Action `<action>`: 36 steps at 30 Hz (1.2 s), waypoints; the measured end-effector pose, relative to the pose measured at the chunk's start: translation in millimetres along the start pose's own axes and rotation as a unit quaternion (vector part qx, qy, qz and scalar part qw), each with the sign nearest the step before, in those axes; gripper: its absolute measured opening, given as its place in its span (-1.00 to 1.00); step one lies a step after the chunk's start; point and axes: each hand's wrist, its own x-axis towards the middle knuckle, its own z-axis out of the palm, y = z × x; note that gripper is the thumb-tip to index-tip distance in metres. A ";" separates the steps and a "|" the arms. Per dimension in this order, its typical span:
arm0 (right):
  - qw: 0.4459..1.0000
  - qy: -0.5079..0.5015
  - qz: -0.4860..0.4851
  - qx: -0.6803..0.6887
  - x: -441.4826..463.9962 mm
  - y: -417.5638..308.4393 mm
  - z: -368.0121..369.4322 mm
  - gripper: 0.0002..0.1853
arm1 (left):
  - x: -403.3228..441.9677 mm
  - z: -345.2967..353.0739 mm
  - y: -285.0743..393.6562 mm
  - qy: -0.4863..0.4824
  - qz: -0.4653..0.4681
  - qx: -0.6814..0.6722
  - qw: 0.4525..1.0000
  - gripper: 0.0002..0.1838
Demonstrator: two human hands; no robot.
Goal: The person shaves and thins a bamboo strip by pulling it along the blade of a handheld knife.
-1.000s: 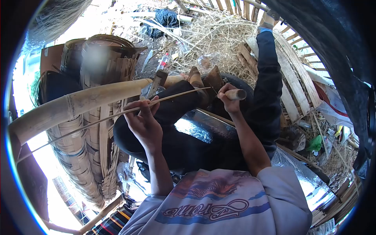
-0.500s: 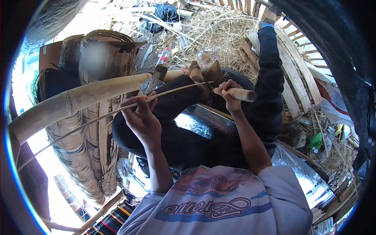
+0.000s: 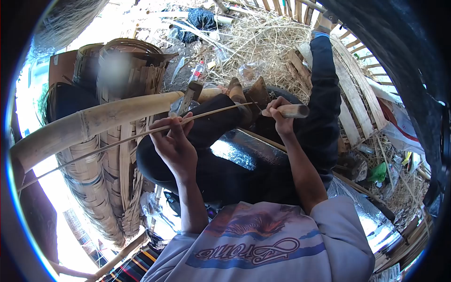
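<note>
Your left hand [image 3: 174, 143] pinches a thin, pale bamboo strip [image 3: 211, 113] in its fingers, over your black-trousered leg [image 3: 206, 130]; your right hand [image 3: 280, 118] clamps a round, tan wooden handle [image 3: 295, 111], its blade [image 3: 258, 108] seemingly beside the strip's tip

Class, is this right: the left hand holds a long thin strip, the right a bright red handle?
Wrong colour: the head view shows the handle in the right hand is pale brown. The left hand does hold the strip.

Makeshift bamboo wkshp w/ woven bskts [image 3: 84, 181], shavings [image 3: 265, 40]
</note>
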 end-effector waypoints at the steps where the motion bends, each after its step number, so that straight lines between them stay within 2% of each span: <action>1: 1.000 0.000 0.006 0.001 -1.1 -4.3 4.8 -0.87 | -0.7 -0.2 0.7 0.002 -0.002 0.000 1.000 -0.84; 3: 0.996 -0.038 -0.039 0.076 -1.4 -7.9 9.2 -0.87 | -3.3 -2.3 -1.1 0.002 -0.007 -0.001 1.000 -0.84; 4: 0.999 -0.025 -0.038 0.004 -5.3 4.8 4.2 -0.88 | -2.7 -4.4 -3.3 0.003 -0.005 0.000 1.000 -0.83; 5: 0.999 -0.025 -0.044 0.001 -4.9 14.1 -1.8 -0.88 | -0.5 -3.1 -3.7 0.004 0.001 -0.003 1.000 -0.81; 7: 0.996 0.003 -0.023 -0.088 -2.4 24.7 -7.1 -0.88 | 0.8 0.0 -0.6 0.000 0.000 -0.010 1.000 -0.83; 8: 0.998 0.020 0.012 -0.063 -0.6 26.0 -8.2 -0.88 | 0.5 -0.8 0.3 -0.005 -0.006 -0.009 1.000 -0.86; 12: 0.999 -0.010 0.022 0.037 -2.0 8.4 -3.9 -0.88 | -2.3 -3.1 -2.6 -0.009 0.003 -0.011 1.000 -0.86; 14: 0.998 0.012 -0.012 0.061 2.1 19.1 -10.1 -0.89 | 0.5 -5.3 -6.3 -0.004 0.013 0.017 1.000 -0.85; 15: 0.998 0.008 -0.018 0.061 9.0 17.5 -13.9 -0.89 | 2.9 -2.9 -4.4 -0.001 0.019 0.013 1.000 -0.85; 17: 0.997 0.018 0.052 0.053 10.2 3.2 -12.0 -0.89 | 0.6 -3.3 0.2 -0.011 -0.006 -0.006 1.000 -0.85; 18: 0.997 0.017 0.051 0.055 13.9 0.6 -7.3 -0.89 | 1.7 -1.9 0.1 -0.011 -0.003 -0.005 1.000 -0.85; 21: 0.995 -0.053 -0.030 0.081 6.1 -1.4 8.8 -0.90 | -4.8 -8.0 -2.7 -0.010 -0.012 0.002 1.000 -0.86; 22: 0.998 -0.042 -0.032 -0.023 2.5 11.2 2.0 -0.89 | -5.5 -10.7 -4.7 -0.008 -0.009 -0.009 1.000 -0.86; 23: 0.998 -0.044 -0.040 -0.026 6.4 16.2 -7.1 -0.89 | -1.8 -7.2 -5.5 -0.005 0.001 -0.027 1.000 -0.85; 25: 0.998 0.006 0.052 0.018 10.1 17.6 -10.0 -0.89 | -0.5 -3.7 -3.4 -0.007 0.002 -0.031 1.000 -0.85; 27: 0.998 0.022 0.035 0.052 6.9 9.3 -4.0 -0.88 | -2.3 -5.6 -4.0 -0.010 -0.011 -0.023 1.000 -0.85; 31: 0.999 -0.026 -0.042 0.001 12.4 19.3 -14.0 -0.88 | 0.2 -3.3 -4.5 -0.008 -0.002 -0.023 1.000 -0.83; 33: 0.998 0.013 0.051 0.015 15.3 16.9 -14.1 -0.88 | -0.3 -5.4 -5.1 -0.011 0.000 -0.020 1.000 -0.83; 34: 0.997 -0.002 0.067 0.037 15.5 9.5 -10.5 -0.88 | -1.4 -4.7 -3.9 -0.013 0.007 -0.014 1.000 -0.83; 35: 0.997 -0.002 0.068 0.040 16.1 9.2 -7.8 -0.88 | -0.7 -3.3 -3.7 -0.014 0.015 -0.011 1.000 -0.83; 36: 0.999 -0.024 0.026 0.037 14.8 9.6 -4.8 -0.87 | 0.4 -2.9 -4.1 -0.012 0.013 -0.008 1.000 -0.83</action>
